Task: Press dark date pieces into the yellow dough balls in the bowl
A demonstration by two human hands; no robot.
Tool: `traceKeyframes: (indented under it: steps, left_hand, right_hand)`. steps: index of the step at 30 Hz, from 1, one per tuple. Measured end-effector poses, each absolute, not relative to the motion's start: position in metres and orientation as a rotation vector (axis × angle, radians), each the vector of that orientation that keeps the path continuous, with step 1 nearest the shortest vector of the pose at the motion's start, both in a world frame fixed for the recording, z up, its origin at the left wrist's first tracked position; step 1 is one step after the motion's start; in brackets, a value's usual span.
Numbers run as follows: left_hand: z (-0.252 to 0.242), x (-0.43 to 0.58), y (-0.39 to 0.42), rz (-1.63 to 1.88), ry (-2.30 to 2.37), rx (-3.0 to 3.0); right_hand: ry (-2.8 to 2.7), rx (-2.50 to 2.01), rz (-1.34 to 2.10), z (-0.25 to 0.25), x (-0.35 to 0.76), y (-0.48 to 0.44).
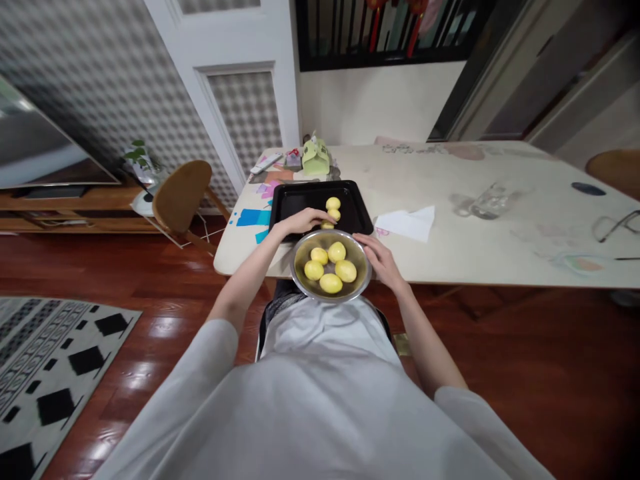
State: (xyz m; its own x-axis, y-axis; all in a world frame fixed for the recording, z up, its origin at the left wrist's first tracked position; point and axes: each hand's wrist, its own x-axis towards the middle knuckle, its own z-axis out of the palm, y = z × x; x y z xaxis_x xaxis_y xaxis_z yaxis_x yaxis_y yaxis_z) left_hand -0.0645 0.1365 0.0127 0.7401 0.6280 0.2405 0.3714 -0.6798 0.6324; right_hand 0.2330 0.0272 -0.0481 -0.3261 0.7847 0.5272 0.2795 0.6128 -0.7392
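A metal bowl (pixel 331 295) sits at the table's near edge, holding several yellow dough balls (pixel 336 252). Behind it lies a black baking tray (pixel 300 199) with three yellow balls (pixel 333 203) in a row. My left hand (pixel 305 219) reaches over the tray's near edge, fingers curled down on the nearest ball, which is mostly hidden. My right hand (pixel 383 261) rests against the bowl's right rim, fingers together along it.
A white paper napkin (pixel 407 223) lies right of the tray. A clear glass (pixel 487 201) lies on the beige table (pixel 475 267). Coloured papers (pixel 254 217) and a green object (pixel 315 156) sit at the far left. A wooden chair (pixel 181 195) stands left of the table.
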Motion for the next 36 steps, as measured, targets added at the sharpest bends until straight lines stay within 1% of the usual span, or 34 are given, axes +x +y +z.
traceKeyframes:
  steps: [3,5,9,12,18,20,22,26,31,36]
  left_hand:
    - [0.012,-0.067,0.151,0.507,0.663,2.413]
    - [0.011,-0.068,0.150,0.516,0.633,2.446]
    - [0.005,-0.065,0.139,0.667,0.686,2.502]
    - [0.007,-0.067,0.130,0.710,0.738,2.500]
    - [0.038,-0.079,0.076,0.994,0.902,2.465]
    - [0.044,-0.077,0.050,0.932,0.832,2.477]
    - [0.043,-0.071,0.027,0.790,0.738,2.496]
    - [0.034,-0.059,0.006,0.564,0.677,2.490]
    - [0.033,-0.056,0.002,0.618,0.770,2.468]
    - [0.030,-0.056,-0.001,0.669,0.769,2.457]
  right_hand:
    - [-1.898,-0.855,0.677,-0.050,0.232,0.028]
    - [-1.903,-0.853,0.670,-0.051,0.232,0.028]
    - [-1.908,-0.866,0.637,-0.049,0.231,0.029]
    - [-1.927,-0.861,0.627,-0.046,0.230,0.030]
    - [-1.909,-0.873,0.559,-0.047,0.227,0.027]
    - [-1.907,-0.884,0.552,-0.047,0.227,0.027]
    - [-1.915,-0.899,0.557,-0.047,0.227,0.026]
    - [-1.921,-0.930,0.581,-0.046,0.228,0.026]
    - [-1.909,-0.951,0.627,-0.046,0.228,0.026]
    - [-1.903,-0.963,0.625,-0.048,0.228,0.027]
